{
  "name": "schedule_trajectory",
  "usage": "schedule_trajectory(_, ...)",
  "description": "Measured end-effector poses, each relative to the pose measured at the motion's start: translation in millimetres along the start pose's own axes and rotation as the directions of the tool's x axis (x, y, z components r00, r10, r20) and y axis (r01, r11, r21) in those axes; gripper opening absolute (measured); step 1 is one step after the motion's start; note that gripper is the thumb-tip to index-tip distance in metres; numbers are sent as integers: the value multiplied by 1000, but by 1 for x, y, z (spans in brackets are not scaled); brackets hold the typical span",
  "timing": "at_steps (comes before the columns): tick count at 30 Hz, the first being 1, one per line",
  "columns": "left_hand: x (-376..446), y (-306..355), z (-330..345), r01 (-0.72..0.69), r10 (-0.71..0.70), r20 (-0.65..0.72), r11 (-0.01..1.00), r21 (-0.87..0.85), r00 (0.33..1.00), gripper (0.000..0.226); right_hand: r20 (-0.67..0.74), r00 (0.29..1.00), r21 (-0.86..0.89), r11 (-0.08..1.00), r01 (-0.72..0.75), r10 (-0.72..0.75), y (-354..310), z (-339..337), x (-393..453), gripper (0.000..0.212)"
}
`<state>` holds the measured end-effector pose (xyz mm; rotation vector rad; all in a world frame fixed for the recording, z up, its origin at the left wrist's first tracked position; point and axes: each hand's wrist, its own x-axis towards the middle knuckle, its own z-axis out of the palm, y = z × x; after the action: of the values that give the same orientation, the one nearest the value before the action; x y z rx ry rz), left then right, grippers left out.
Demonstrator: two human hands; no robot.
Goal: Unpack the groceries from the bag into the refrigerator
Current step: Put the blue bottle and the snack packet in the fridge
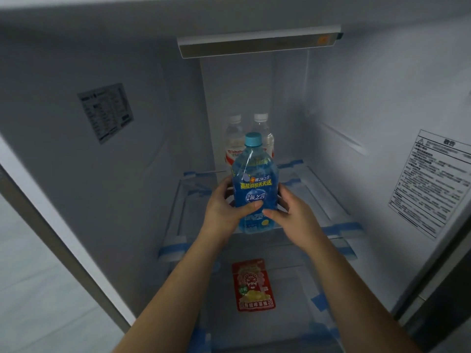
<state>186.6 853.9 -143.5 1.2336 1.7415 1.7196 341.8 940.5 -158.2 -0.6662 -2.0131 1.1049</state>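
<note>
A blue drink bottle [254,184] with a light-blue cap stands upright at the front of a glass shelf [316,197] inside the open refrigerator. My left hand [224,207] grips its left side with the thumb across the label. My right hand [293,212] grips its right side, thumb on the lower label. Behind it, at the back of the same shelf, stand two clear water bottles [235,138] with white caps. A red snack packet [253,285] lies flat on the shelf below. The grocery bag is out of view.
The refrigerator's white side walls carry a data sticker [105,112] on the left and a warning label [433,182] on the right. Blue tape strips [173,247] hold the shelf edges. A light bar [257,43] sits at the top. Floor tiles show at the left.
</note>
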Motion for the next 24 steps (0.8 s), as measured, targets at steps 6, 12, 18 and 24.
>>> schedule_trajectory(6, 11, -5, 2, -9, 11, -9, 983, 183, 1000, 84, -93, 996, -118, 993, -11, 0, 1, 6, 8, 57)
schedule_trajectory(12, 9, -1, 4, 2, 3, -35, 988, 152, 999, 70, -168, 986, -209, 977, -37, 1, 0, 16, 9, 55)
schedule_trajectory(18, 6, -1, -5, 0, -4, 17, 974, 227, 1000, 76, -159, 984, -299, 947, -119, 74, -10, 14, 6, 50)
schedule_trajectory(24, -25, -5, -20, -16, 14, 9, 924, 383, 1000, 61, -121, 978, -478, 853, -209, 171, -23, 3, -17, 55)
